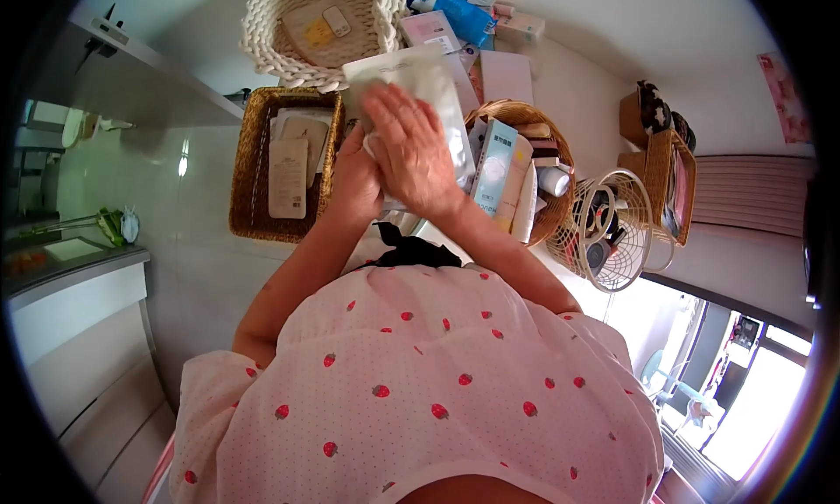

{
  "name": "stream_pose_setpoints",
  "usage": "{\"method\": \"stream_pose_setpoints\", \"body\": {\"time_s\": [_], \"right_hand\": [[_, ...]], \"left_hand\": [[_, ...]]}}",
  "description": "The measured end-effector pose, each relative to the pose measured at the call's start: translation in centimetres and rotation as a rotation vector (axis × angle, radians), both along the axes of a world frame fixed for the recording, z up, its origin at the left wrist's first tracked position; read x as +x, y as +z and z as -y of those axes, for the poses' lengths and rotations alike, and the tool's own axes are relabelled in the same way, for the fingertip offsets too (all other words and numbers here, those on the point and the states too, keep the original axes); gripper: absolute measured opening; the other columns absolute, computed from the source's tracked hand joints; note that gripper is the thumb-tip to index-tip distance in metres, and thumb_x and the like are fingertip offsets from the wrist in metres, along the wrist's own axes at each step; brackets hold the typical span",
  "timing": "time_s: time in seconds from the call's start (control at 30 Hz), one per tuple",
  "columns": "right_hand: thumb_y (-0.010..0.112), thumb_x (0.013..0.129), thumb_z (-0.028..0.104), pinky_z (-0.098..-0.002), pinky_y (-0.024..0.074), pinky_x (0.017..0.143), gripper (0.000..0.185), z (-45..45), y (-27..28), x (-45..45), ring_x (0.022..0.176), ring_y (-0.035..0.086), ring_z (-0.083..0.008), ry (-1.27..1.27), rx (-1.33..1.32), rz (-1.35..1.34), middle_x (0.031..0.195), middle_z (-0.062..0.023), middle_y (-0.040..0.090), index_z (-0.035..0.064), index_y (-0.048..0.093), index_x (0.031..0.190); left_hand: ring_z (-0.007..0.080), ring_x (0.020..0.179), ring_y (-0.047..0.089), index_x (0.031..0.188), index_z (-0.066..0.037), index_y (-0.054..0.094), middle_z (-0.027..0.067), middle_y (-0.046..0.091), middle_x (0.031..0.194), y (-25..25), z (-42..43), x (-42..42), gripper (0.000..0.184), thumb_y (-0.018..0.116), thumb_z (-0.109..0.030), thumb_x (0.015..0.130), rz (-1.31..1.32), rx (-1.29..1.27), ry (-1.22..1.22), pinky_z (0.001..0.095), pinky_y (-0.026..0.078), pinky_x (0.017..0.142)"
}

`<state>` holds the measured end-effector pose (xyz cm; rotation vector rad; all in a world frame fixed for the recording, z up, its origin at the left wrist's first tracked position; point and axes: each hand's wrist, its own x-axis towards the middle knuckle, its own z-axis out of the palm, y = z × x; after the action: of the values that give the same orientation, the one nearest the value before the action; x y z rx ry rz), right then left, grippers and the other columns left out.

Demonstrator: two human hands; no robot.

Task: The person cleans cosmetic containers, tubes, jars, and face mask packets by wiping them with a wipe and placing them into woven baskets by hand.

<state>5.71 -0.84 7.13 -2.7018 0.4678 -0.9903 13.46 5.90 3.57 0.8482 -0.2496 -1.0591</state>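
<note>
A pale, glossy flat packet [451, 101] is between my hands, above the gap between two wicker baskets. My left hand [357, 178] is wrapped round its lower left edge. Across the front of the packet lies my right hand [409, 145], palm down with its fingers stretched out and slightly blurred. To the left, a rectangular wicker basket [240, 176] holds several flat packets [289, 178]. On the right, a round wicker basket [553, 213] contains a light blue box [496, 163], a white-lidded jar [553, 181] and other upright packages.
A white braided basket [259, 36] with a flat packet inside stands at the back left. Behind the hands are blue packages [464, 16] and a pale box [507, 78]. A white wire basket [643, 215] and a tall wicker basket [687, 167] are at the right.
</note>
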Motion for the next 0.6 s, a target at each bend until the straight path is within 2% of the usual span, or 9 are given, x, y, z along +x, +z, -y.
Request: {"method": "stream_pose_setpoints", "body": {"time_s": [0.1,0.2,0.3,0.4,0.43,0.5,0.53,0.6], "right_hand": [[0.05,0.081,0.016,-0.0368,0.043,0.084,0.042,3.0,0.0,1.3,0.101,0.052,-0.032,-0.154,-0.085,0.004,0.117,-0.0159,0.05,0.0013,0.043,0.12],[0.05,0.083,0.017,-0.0363,0.0457,0.073,0.036,6.1,-0.8,1.9,0.09,0.057,-0.0331,-0.175,0.327,0.043,0.107,-0.0171,0.054,0.002,0.048,0.115],[0.048,0.085,0.017,-0.0371,0.0456,0.066,0.026,7.4,-1.4,0.5,0.077,0.058,-0.0347,-0.243,0.772,0.081,0.094,-0.0169,0.058,0.0015,0.056,0.104],[0.049,0.085,0.016,-0.0363,0.0449,0.065,0.02,6.1,-0.1,-0.8,0.072,0.057,-0.0353,-0.41,0.692,0.298,0.083,-0.0168,0.059,0.0008,0.059,0.093],[0.054,0.082,0.015,-0.0359,0.0452,0.068,0.02,5.7,0.3,-1.1,0.077,0.056,-0.0339,-0.4,0.683,0.321,0.09,-0.0158,0.059,0.0017,0.058,0.095],[0.057,0.079,0.015,-0.0355,0.0453,0.071,0.022,4.4,1.2,-0.4,0.083,0.055,-0.032,-0.218,0.449,0.33,0.095,-0.0138,0.057,0.0036,0.057,0.098],[0.059,0.077,0.015,-0.0352,0.0454,0.072,0.024,3.8,1.6,0.1,0.087,0.055,-0.031,-0.133,0.33,0.334,0.098,-0.0129,0.057,0.0045,0.057,0.099],[0.059,0.076,0.015,-0.0338,0.0467,0.073,0.027,3.0,2.4,1.5,0.095,0.055,-0.0295,-0.075,-0.053,0.118,0.106,-0.0118,0.056,0.0062,0.058,0.102]], "left_hand": [[0.0148,0.091,0.056,0.115,-0.001,0.046,0.0065,0.056,0.102,0.8,-0.1,-0.5,0.027,0.043,-0.011,0.09,-0.066,-0.029,0.014,0.0299,0.045,0.081],[0.0145,0.09,0.056,0.114,-0.001,0.047,0.006,0.056,0.101,0.9,-0.7,-0.3,0.027,0.043,-0.014,0.091,-0.057,0.015,-0.054,0.0298,0.045,0.081],[0.0142,0.089,0.056,0.114,-0.001,0.046,0.0062,0.056,0.101,2.7,-1.0,0.4,0.028,0.045,-0.016,0.091,0.05,0.017,-0.045,0.0292,0.047,0.078],[0.012,0.088,0.055,0.111,-0.001,0.049,0.0053,0.057,0.096,1.2,-1.0,1.4,0.026,0.046,-0.016,0.09,0.046,0.02,-0.003,0.0272,0.046,0.076],[0.0113,0.087,0.055,0.11,-0.001,0.051,0.0047,0.058,0.093,1.0,-0.9,1.3,0.025,0.046,-0.016,0.09,0.11,0.088,-0.039,0.0266,0.045,0.075],[0.0098,0.083,0.054,0.107,-0.002,0.054,0.0035,0.058,0.088,0.5,-0.8,0.9,0.024,0.047,-0.015,0.089,0.237,0.23,-0.117,0.0254,0.044,0.074],[0.0087,0.08,0.053,0.106,-0.002,0.055,0.0027,0.058,0.086,0.1,-0.6,0.3,0.023,0.046,-0.015,0.089,0.374,0.17,-0.093,0.0244,0.044,0.071],[0.0064,0.074,0.051,0.104,-0.003,0.057,0.0011,0.058,0.081,-0.3,0.0,-1.0,0.022,0.046,-0.015,0.089,0.65,0.031,-0.045,0.0223,0.043,0.066]]}}
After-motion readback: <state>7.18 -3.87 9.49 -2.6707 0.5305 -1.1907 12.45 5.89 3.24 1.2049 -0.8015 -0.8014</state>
